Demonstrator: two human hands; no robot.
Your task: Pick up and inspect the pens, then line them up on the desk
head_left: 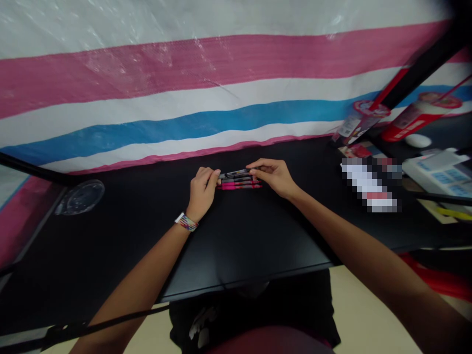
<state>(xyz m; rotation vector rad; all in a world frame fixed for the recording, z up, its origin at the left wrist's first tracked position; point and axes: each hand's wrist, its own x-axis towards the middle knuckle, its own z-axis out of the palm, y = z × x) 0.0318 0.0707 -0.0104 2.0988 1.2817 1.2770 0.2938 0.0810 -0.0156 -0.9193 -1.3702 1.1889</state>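
A small row of pens (239,180) lies side by side on the black table (236,236): a black one at the back, pink ones nearer me. My left hand (202,191) pinches the left end of the black pen. My right hand (275,175) holds the right end of the same pen with thumb and fingers. A woven band sits on my left wrist.
A striped pink, white and blue sheet (184,98) hangs behind the table. A clear plastic lid (81,196) lies far left. At the right are a red cup (418,115), packets (356,125), a white device (438,172) and a yellow pen (455,213).
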